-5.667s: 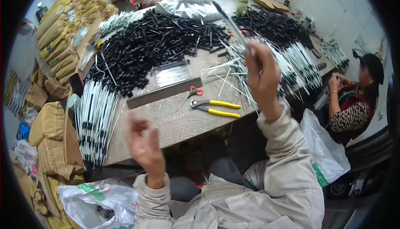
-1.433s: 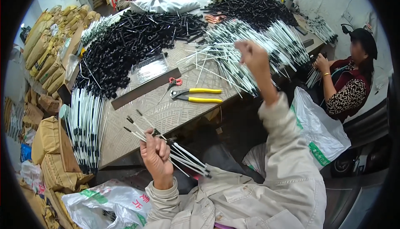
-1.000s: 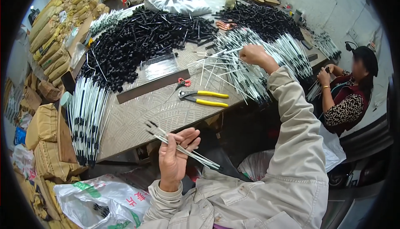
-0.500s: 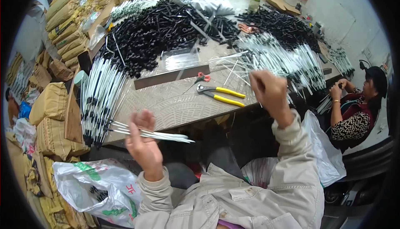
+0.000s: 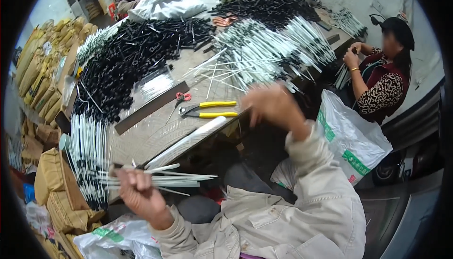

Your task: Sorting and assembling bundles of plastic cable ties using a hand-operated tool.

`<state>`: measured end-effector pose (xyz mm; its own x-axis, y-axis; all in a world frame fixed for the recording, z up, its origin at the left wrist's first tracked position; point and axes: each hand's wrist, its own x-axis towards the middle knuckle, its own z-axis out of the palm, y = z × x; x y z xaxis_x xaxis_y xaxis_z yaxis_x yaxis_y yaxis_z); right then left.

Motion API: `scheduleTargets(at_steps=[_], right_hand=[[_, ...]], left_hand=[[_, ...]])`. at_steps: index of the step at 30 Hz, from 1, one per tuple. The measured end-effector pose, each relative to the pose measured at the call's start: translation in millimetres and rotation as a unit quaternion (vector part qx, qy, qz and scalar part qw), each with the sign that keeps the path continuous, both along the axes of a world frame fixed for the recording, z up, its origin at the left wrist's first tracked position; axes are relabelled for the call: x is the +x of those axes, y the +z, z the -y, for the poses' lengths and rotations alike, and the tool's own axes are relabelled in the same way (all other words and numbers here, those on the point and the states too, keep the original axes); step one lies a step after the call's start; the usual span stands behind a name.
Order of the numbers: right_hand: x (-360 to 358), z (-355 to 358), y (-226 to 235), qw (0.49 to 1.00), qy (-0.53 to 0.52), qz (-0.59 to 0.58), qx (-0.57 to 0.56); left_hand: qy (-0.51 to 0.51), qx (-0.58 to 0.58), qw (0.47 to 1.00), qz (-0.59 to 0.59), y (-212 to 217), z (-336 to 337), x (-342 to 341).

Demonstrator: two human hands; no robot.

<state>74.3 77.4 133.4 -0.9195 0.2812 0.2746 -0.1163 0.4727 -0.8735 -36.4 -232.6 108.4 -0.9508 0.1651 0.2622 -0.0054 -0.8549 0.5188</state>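
My left hand (image 5: 139, 193) is closed around a loose bunch of thin white rods (image 5: 186, 181) at the table's near left edge. The rods point right, and their far ends reach past the fist toward dark-tipped rods (image 5: 89, 160) stacked there. A broad white streak (image 5: 191, 141), apparently a rod smeared by motion, slants from above that fist along the table edge. My right hand (image 5: 273, 105) hovers by the near edge, its fingers bent downward and blurred, so any grip is unclear. Just left of it lie yellow-handled pliers (image 5: 210, 109).
Black plastic parts (image 5: 141, 56) heap across the table's far side, beside a big pile of white rods (image 5: 264, 51). A dark metal bar (image 5: 151, 108) and red-handled scissors (image 5: 183, 97) lie mid-table. White sacks (image 5: 354, 136) stand by my legs. A co-worker (image 5: 382, 75) sits at right.
The view has swung right. My left hand, earlier loosely open with rods across it, has closed round the bunch. My right fist has loosened, its fingers pointing down. The white streak is new.
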Motion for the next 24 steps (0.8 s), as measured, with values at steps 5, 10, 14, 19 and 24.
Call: scheduleTargets(at_steps=[5,10,14,19,24], right_hand=[[-56,-201,2,0.851,-0.406,0.064,0.328],[-89,-226,-27,0.765,-0.389,0.171,0.484],[-83,-162,-12,0.801,-0.357,0.019,0.480],[-78,-86,-19,0.836,-0.243,-0.008,0.492],[-88,-77,-23,0.842,-0.275,-0.010,0.465]], left_hand=[[-0.116,0.056,0.990,-0.058,34,13,48],[-0.184,0.016,0.977,-0.110,16,-4,61],[-0.180,-0.192,0.964,-0.049,13,-30,67],[-0.254,-0.258,0.931,0.042,-23,-60,64],[-0.306,-0.244,0.917,0.075,-41,-97,78]])
